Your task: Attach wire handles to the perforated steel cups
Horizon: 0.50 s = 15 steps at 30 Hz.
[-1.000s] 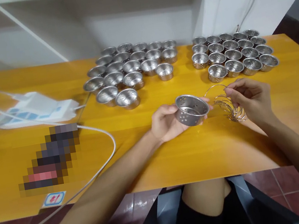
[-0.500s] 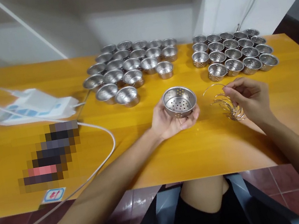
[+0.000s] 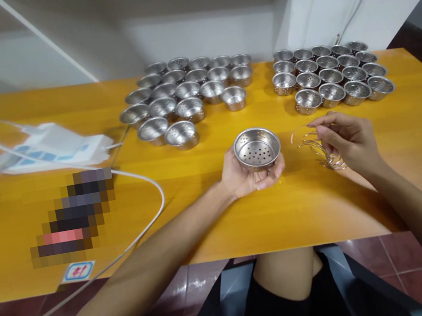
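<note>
My left hand (image 3: pixel 240 177) holds a round steel strainer cup (image 3: pixel 257 151) from below, its open top tilted toward me so the holes in its base show. To the right, my right hand (image 3: pixel 347 138) pinches a thin curved wire (image 3: pixel 296 131) between thumb and fingertips. Under and behind those fingers lies a bunch of similar curved wires (image 3: pixel 330 160) on the table, partly hidden by the hand. A gap separates the wire from the cup.
Rows of similar steel cups (image 3: pixel 187 93) stand at the back left, and another group (image 3: pixel 330 76) at the back right. On the left are a white power strip (image 3: pixel 58 151), a looping white cable (image 3: pixel 154 183), a pixelated dark object (image 3: pixel 77 204) and a sticker (image 3: pixel 78 271).
My left hand has shifted slightly right and down with the cup. The wire in my right hand has turned and now shows a shorter arc. The view has moved a little.
</note>
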Each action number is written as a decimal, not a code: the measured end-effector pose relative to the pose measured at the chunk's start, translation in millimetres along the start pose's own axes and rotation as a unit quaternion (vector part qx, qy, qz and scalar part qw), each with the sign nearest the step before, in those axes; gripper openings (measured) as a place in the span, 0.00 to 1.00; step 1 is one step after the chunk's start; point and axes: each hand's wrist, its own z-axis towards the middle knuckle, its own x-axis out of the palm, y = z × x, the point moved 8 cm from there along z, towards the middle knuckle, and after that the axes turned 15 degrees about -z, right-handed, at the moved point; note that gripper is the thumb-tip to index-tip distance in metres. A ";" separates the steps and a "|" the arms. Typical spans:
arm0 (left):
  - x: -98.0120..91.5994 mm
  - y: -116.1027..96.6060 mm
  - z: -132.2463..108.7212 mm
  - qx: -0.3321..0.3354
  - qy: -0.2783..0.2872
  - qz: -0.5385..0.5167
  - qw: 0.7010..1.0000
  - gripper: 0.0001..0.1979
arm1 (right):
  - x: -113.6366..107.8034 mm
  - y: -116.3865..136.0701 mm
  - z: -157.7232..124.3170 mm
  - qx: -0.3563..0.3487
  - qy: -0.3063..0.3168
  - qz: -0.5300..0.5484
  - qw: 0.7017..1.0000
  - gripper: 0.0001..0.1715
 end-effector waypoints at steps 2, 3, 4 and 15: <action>1.0 1.3 0.9 -0.001 0.003 0.004 1.000 0.23 | 2.9 1.0 -1.0 0.009 0.011 0.012 1.000 0.18; 0.9 1.8 1.7 0.003 0.000 0.005 1.000 0.24 | 3.9 1.6 -1.8 0.014 0.013 0.014 1.000 0.19; 0.0 1.5 2.7 0.013 -0.009 0.003 1.000 0.24 | 4.7 2.0 -2.7 0.018 0.013 0.014 1.000 0.20; -17.5 -4.9 7.3 0.103 -0.076 -0.036 0.991 0.18 | 11.2 -7.1 -4.1 0.029 0.036 -0.040 0.998 0.25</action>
